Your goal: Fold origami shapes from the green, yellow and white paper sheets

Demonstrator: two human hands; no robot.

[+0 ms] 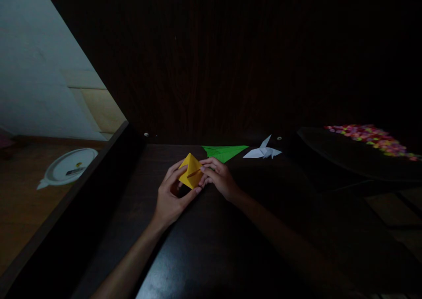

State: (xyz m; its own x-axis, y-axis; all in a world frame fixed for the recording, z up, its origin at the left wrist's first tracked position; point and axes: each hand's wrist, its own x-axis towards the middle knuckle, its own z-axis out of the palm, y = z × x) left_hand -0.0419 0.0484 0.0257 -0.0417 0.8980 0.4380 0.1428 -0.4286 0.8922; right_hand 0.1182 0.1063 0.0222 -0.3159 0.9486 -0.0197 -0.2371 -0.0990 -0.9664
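A yellow folded origami paper (190, 172), roughly diamond-shaped with a dark slit across its middle, is held up between both hands over the dark table. My left hand (172, 195) is closed round its left and lower edges, thumb stretched along the bottom. At the right corner, the fingers of my right hand (221, 178) pinch the paper. Just behind the hands lies a green folded paper (224, 152), and to its right a white origami bird (263, 152) with one wing pointing up. The back of the yellow paper is hidden.
A dark wooden panel (211, 70) rises at the back of the table (184, 255), and a raised edge (66, 211) runs along the left. On the floor beyond it lies a white oval lid-like object (70, 162). Small colourful pieces (372, 138) form a band at the right.
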